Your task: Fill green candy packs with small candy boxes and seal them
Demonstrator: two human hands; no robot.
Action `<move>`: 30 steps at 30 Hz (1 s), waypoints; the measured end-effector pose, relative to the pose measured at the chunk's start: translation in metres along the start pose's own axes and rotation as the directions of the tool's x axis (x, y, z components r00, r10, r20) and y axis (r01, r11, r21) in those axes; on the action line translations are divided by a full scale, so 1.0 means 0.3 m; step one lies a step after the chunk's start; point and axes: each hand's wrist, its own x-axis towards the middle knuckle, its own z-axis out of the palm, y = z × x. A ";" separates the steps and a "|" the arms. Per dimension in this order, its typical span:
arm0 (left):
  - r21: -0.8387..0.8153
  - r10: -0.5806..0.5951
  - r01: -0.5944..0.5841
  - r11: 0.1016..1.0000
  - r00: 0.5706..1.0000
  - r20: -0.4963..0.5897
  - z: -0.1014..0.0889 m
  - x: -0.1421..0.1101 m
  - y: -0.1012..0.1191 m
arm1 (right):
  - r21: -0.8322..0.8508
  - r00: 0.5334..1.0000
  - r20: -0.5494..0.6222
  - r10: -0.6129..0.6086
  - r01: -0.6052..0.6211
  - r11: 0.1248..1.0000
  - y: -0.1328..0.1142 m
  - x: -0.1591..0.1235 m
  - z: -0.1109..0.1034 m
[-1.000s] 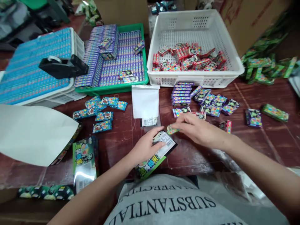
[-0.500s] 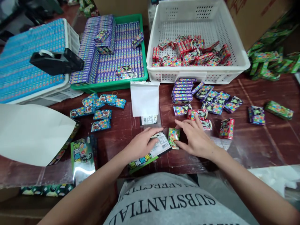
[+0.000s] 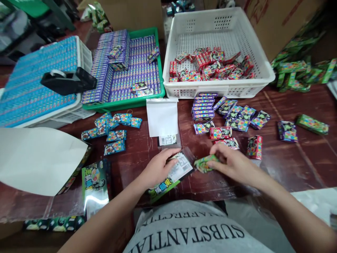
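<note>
My left hand [image 3: 160,168] grips a flat printed plastic bag [image 3: 181,168] with a white label and green lettering. Its thumb lies on the label, and the bag's clear mouth points right. In my right hand [image 3: 228,162], a small green candy box [image 3: 204,163] is pinched between thumb and fingers, just right of that mouth. Two red candy boxes [image 3: 221,132] lie beyond the right hand, and another red box [image 3: 255,147] stands to its right. Past the bag's far end is a white paper flap [image 3: 162,117].
Purple boxes [image 3: 203,107] are stacked and scattered before a white basket [image 3: 218,89] of red boxes. A green tray [image 3: 123,103] holds purple boxes. Blue packs [image 3: 115,147] lie left; a tape dispenser [image 3: 68,82] rests on a crate of blue packs. A green box [image 3: 312,124] lies far right.
My right hand has closed on the green candy box, turned it and shifted it right, away from the bag. My left hand stays on the bag. The camera view has tilted slightly.
</note>
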 end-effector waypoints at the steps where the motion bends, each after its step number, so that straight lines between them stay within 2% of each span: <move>1: -0.067 -0.021 0.018 0.998 0.999 -0.045 0.011 0.008 0.002 | 0.124 0.992 -0.126 -0.011 0.027 0.992 -0.002 0.005 0.000; 3: -0.205 -0.056 0.029 0.978 0.990 -0.128 0.039 0.032 0.018 | 0.306 0.921 -0.388 -0.031 0.160 0.939 -0.013 0.034 0.013; 4: -0.262 -0.062 0.019 0.965 0.985 -0.159 0.055 0.046 0.031 | 0.331 0.880 -0.473 -0.044 0.224 0.917 -0.020 0.054 0.025; 6: -0.341 -0.057 -0.019 0.940 0.976 -0.211 0.085 0.068 0.060 | 0.249 0.846 -0.522 -0.108 0.272 0.929 -0.031 0.094 0.045; 8: -0.397 -0.057 -0.047 0.917 0.968 -0.246 0.109 0.079 0.086 | 0.079 0.858 -0.478 -0.188 0.255 0.964 -0.031 0.120 0.047; 10: -0.433 -0.073 -0.051 0.900 0.962 -0.263 0.126 0.075 0.097 | -0.035 0.895 -0.375 -0.243 0.249 0.968 -0.017 0.129 0.026; 14: -0.458 -0.075 -0.060 0.887 0.960 -0.269 0.158 0.042 0.080 | -0.012 0.955 -0.136 -0.265 0.265 0.964 0.007 0.132 -0.037; 17: -0.463 -0.048 -0.088 0.882 0.961 -0.273 0.171 0.020 0.062 | -0.036 0.950 -0.027 -0.312 0.311 0.950 -0.007 0.136 -0.043; 19: -0.452 -0.009 -0.109 0.885 0.968 -0.250 0.160 0.012 0.057 | -0.065 0.938 -0.034 -0.344 0.342 0.938 -0.023 0.129 -0.016; 21: -0.439 0.007 -0.104 0.892 0.976 -0.219 0.133 0.006 0.054 | -0.041 0.937 -0.149 -0.318 0.315 0.948 -0.034 0.111 0.034; 23: -0.435 -0.019 -0.070 0.898 0.980 -0.197 0.097 -0.001 0.048 | 0.123 0.938 -0.280 -0.206 0.248 0.961 -0.034 0.087 0.099; 24: -0.435 -0.039 -0.046 0.899 0.982 -0.186 0.079 -0.005 0.043 | 0.236 0.943 -0.304 -0.137 0.214 0.948 -0.032 0.076 0.134; 26: -0.427 -0.068 -0.009 0.904 0.984 -0.164 0.047 -0.014 0.030 | 0.409 0.959 -0.280 -0.041 0.158 0.899 -0.028 0.063 0.199; 27: -0.419 -0.069 -0.002 0.908 0.985 -0.155 0.034 -0.017 0.023 | 0.445 0.968 -0.250 -0.020 0.133 0.886 -0.029 0.064 0.224; 30: -0.382 -0.033 -0.037 0.923 0.984 -0.176 0.003 -0.017 0.001 | 0.418 0.982 -0.185 -0.029 0.105 0.902 -0.044 0.086 0.263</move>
